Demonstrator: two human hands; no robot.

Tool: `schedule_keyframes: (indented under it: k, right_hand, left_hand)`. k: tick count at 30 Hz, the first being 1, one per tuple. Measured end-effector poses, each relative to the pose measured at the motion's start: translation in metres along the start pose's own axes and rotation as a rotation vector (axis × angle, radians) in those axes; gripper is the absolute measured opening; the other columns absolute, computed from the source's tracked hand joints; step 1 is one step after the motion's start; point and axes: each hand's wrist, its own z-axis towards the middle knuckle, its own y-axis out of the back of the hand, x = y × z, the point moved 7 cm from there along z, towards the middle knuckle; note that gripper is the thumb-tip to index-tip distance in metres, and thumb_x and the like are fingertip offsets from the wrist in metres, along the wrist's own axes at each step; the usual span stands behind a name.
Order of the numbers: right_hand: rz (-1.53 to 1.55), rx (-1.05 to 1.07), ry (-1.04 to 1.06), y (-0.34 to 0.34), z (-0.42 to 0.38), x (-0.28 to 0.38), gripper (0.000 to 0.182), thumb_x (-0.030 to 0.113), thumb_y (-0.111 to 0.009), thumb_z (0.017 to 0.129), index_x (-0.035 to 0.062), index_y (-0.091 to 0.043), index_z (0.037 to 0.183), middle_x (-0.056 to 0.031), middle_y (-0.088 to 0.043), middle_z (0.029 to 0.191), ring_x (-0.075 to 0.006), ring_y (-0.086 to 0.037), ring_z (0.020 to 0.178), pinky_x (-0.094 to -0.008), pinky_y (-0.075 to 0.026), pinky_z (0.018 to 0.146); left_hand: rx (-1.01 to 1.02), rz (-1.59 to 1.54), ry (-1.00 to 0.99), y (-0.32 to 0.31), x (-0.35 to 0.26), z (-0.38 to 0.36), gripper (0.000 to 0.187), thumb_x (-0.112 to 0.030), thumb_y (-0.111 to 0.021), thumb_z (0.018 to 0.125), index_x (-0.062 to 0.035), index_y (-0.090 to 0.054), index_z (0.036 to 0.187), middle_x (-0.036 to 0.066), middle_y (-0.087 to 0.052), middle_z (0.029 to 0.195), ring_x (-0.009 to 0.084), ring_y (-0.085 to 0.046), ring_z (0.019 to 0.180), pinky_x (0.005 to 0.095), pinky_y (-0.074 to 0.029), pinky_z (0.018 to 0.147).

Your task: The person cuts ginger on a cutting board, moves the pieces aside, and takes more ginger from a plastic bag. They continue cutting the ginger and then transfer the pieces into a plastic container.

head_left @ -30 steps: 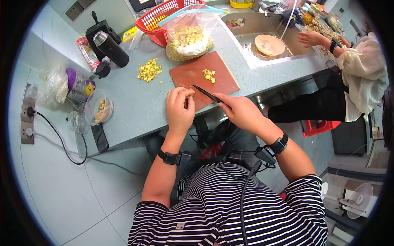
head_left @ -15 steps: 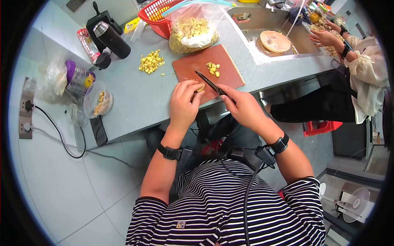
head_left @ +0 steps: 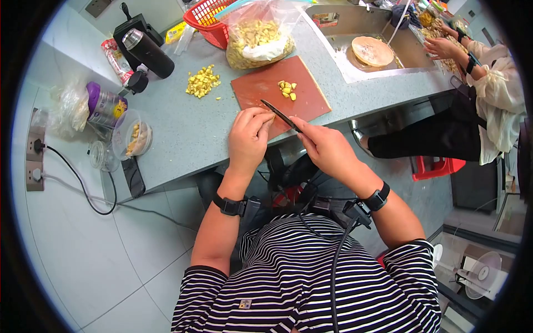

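On the counter's near edge lies a reddish-brown cutting board [head_left: 258, 86] with a small group of yellow pieces [head_left: 287, 90] on it. My right hand [head_left: 327, 145] is closed round the handle of a dark knife [head_left: 276, 111], whose blade points up and left over the board. My left hand [head_left: 249, 136] is pinched at the board's lower left, beside the blade; what its fingers hold is mostly hidden. Left of the board is a larger pile of yellow pieces [head_left: 202, 82]. A plastic bag [head_left: 258, 41] full of similar pieces stands behind the board.
A black bottle [head_left: 150, 54], a plastic tub [head_left: 133, 135], a phone [head_left: 133, 176] and a red basket [head_left: 210, 25] are on the counter [head_left: 177, 125]. At right, a sink [head_left: 347, 28] holds a pale bowl [head_left: 372, 51]; another person [head_left: 494, 111] works beside it.
The knife and my right hand have shifted slightly left, the blade nearer my left fingertips. The piece at my left fingers shows less now. The other person's hands have moved a little.
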Motion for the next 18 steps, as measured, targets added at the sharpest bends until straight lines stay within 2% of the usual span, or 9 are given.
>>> schedule_keyframes:
  k: [2, 8, 12, 18]
  right_hand:
    - [-0.062, 0.008, 0.010, 0.002, 0.000, 0.002, 0.047, 0.017, -0.068, 0.114, 0.0140, -0.067, 0.161, -0.0216, -0.081, 0.103, -0.0475, -0.079, 0.094, -0.0588, -0.063, 0.080]
    - [-0.133, 0.019, 0.010, 0.001, 0.003, 0.002, 0.044, 0.017, -0.068, 0.114, 0.0128, -0.068, 0.157, -0.0196, -0.078, 0.096, -0.0461, -0.078, 0.088, -0.0586, -0.062, 0.076]
    - [-0.209, 0.083, -0.035, 0.000, 0.007, 0.009, 0.046, 0.016, -0.068, 0.113, 0.0102, -0.066, 0.158, -0.0184, -0.078, 0.094, -0.0443, -0.079, 0.086, -0.0575, -0.063, 0.074]
    - [-0.328, 0.072, 0.030, -0.020, 0.022, 0.012, 0.050, 0.014, -0.069, 0.109, 0.0041, -0.065, 0.158, -0.0181, -0.079, 0.094, -0.0407, -0.080, 0.082, -0.0541, -0.064, 0.071]
  left_hand:
    - [0.004, 0.003, -0.005, -0.001, 0.000, 0.000, 0.016, 0.002, -0.086, 0.097, -0.0026, -0.086, 0.113, 0.012, -0.082, 0.115, 0.0330, -0.078, 0.109, 0.0424, -0.062, 0.094]
    - [0.009, 0.024, -0.033, -0.001, -0.001, 0.001, 0.018, 0.004, -0.086, 0.096, -0.0024, -0.086, 0.113, 0.012, -0.082, 0.114, 0.0331, -0.078, 0.107, 0.0422, -0.062, 0.093]
    - [0.015, 0.024, -0.039, 0.000, -0.004, 0.002, 0.018, 0.005, -0.086, 0.096, -0.0023, -0.086, 0.112, 0.012, -0.083, 0.114, 0.0338, -0.078, 0.108, 0.0427, -0.063, 0.094]
    - [0.008, 0.035, -0.045, -0.001, -0.004, 0.002, 0.019, 0.005, -0.086, 0.095, -0.0026, -0.087, 0.112, 0.012, -0.083, 0.115, 0.0340, -0.078, 0.108, 0.0428, -0.063, 0.094]
